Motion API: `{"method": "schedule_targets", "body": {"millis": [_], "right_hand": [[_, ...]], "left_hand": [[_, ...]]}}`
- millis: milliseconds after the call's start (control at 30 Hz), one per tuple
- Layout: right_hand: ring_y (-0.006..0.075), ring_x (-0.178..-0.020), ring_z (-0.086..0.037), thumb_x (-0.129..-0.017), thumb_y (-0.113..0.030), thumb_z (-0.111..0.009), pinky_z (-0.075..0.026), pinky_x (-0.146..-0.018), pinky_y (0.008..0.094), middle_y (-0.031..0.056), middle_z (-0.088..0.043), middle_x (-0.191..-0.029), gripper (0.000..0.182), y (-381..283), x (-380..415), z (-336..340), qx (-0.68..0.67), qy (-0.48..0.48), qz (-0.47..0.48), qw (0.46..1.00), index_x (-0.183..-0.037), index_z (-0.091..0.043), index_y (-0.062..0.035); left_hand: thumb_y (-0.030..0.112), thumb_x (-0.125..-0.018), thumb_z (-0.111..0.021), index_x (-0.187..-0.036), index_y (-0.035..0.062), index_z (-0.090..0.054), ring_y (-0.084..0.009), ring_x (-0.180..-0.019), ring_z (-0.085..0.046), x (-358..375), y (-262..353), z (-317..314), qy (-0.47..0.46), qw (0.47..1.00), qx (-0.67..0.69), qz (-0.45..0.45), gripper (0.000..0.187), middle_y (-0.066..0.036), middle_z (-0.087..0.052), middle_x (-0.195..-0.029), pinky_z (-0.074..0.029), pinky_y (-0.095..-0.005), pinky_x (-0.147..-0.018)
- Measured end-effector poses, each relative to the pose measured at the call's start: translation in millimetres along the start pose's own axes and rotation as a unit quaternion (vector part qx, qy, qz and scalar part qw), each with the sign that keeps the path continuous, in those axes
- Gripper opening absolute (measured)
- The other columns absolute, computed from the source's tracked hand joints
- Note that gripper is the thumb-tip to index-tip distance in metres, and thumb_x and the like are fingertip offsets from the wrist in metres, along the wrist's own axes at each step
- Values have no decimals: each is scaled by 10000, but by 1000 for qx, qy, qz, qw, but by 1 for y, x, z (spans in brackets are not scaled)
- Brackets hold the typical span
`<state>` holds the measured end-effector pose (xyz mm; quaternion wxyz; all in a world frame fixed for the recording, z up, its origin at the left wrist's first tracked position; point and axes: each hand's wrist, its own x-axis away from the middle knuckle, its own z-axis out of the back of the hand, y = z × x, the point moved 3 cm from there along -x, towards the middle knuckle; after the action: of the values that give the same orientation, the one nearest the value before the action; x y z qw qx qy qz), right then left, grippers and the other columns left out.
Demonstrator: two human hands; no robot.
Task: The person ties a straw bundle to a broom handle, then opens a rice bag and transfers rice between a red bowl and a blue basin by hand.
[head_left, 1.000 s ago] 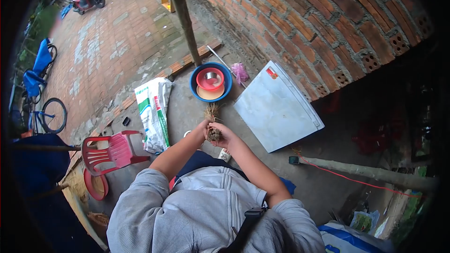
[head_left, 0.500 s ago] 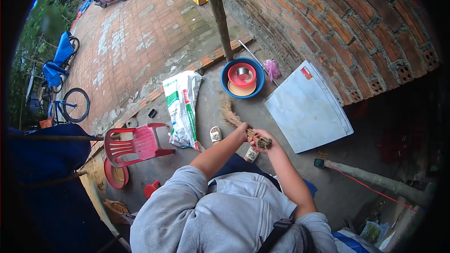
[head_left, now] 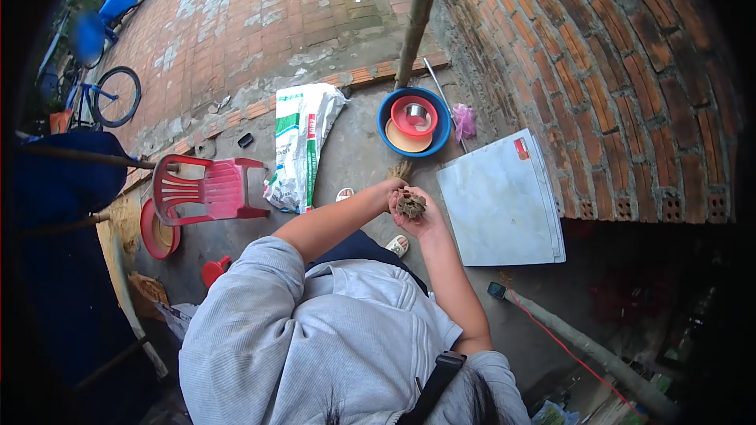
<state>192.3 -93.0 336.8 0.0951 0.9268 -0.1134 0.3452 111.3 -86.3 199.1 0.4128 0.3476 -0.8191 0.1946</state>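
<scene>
A bundle of dry brown stalks point(head_left: 410, 205) is in both my hands, its cut, ragged end turned up toward me. My left hand point(head_left: 394, 191) is closed around it on the left side, partly hidden by my wrist and the bundle. My right hand point(head_left: 425, 220) wraps the bundle near the cut end, with the fingers curled against it. Beyond my hands, the frayed, straw-like far end point(head_left: 400, 169) points toward the blue basin point(head_left: 380, 122). Inside that basin sit a red basin point(head_left: 409, 100), a metal cup point(head_left: 415, 114) and a tan round thing point(head_left: 405, 140).
To the left are a white-and-green sack point(head_left: 295, 149) and a red plastic chair point(head_left: 213, 189). A pale flat panel point(head_left: 500, 205) lies to the right, near the brick wall point(head_left: 583, 71). A bamboo post point(head_left: 419, 16) stands behind the basin. A pole with a red cord point(head_left: 583, 346) is lower right.
The bundle has swung from lying slantwise to pointing its cut end up at me. Both hands have shifted slightly left and up in view, still gripping it. The camera view has also shifted.
</scene>
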Motion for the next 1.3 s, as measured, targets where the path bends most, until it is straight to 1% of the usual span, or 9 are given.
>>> {"method": "schedule_targets", "body": {"millis": [400, 467, 533, 600, 667, 867, 1033, 1200, 1300], "right_hand": [[202, -657, -557, -800, -97, -502, -517, -567, 268, 146, -532, -802, 206, 67, -157, -71, 80, 8, -176, 981, -935, -468, 54], [199, -634, -560, -798, -98, -504, -517, -555, 272, 137, -541, -771, 168, 63, -165, -76, 64, 25, -177, 982, -892, -481, 39], [197, -611, -563, -796, -100, -505, -516, -542, 277, 129, -550, -739, 135, 56, -164, -77, 45, 42, -172, 983, -850, -495, 24], [187, -590, -541, -798, -96, -503, -490, -516, 259, 112, -532, -716, 132, 45, -156, -72, 8, 72, -158, 985, -859, -487, 21], [172, -573, -525, -805, -120, -499, -455, -489, 248, 89, -527, -700, 139, 34, -149, -51, -19, 99, -129, 986, -876, -489, -1], [151, -578, -541, -829, -230, -479, -448, -496, 259, 89, -538, -779, 306, 13, -66, -7, 28, 44, 3, 999, -1000, -467, 23], [197, -493, -556, -828, -235, -501, -457, -419, 289, 114, -570, -644, 209, 14, -40, -8, 85, 138, 154, 975, -869, -512, -31], [180, -599, -582, -841, -302, -532, -471, -526, 317, 50, -617, -738, 210, 22, -30, -8, 78, 98, 162, 979, -875, -572, -98], [182, -706, -600, -858, -326, -527, -479, -610, 290, 60, -628, -818, 251, 35, -10, 24, 121, 92, 150, 977, -916, -580, -87]], "left_hand": [[141, -830, -384, -961, -53, -461, -367, -897, -578, 55, 100, 199, 65, 974, 198, -90, 247, -223, -567, -971, -464, -487, -856], [145, -833, -380, -1001, -61, -435, -382, -962, -555, 60, 107, 189, 100, 971, 199, -87, 272, -239, -537, -1044, -434, -480, -909], [219, -763, -403, -854, -4, -487, -130, -343, -329, 66, 108, 170, 143, 976, 155, -60, 254, -131, -537, -702, -276, -208, -295], [217, -750, -399, -880, -21, -487, -151, -355, -357, 49, 108, 165, 123, 982, 138, -30, 285, -163, -555, -748, -297, -220, -300], [148, -786, -389, -985, -43, -457, -374, -851, -577, 10, 100, 166, -42, 980, 179, 73, 285, -223, -554, -964, -485, -480, -804], [138, -745, -445, -851, -17, -460, -295, -590, -550, 16, 45, 49, 71, 993, 3, 99, 188, -156, -556, -774, -486, -364, -470], [122, -776, -414, -953, -55, -446, -377, -850, -575, 24, 28, -2, 5, 995, -48, 84, 253, -224, -557, -899, -466, -523, -823], [180, -806, -443, -783, -17, -546, -283, -666, -590, 28, 14, -5, -61, 993, -97, -5, 223, -188, -609, -810, -502, -420, -651], [179, -805, -434, -795, -18, -556, -301, -673, -593, 3, 3, 21, -246, 958, -78, 122, 233, -198, -606, -811, -497, -436, -616]]}}
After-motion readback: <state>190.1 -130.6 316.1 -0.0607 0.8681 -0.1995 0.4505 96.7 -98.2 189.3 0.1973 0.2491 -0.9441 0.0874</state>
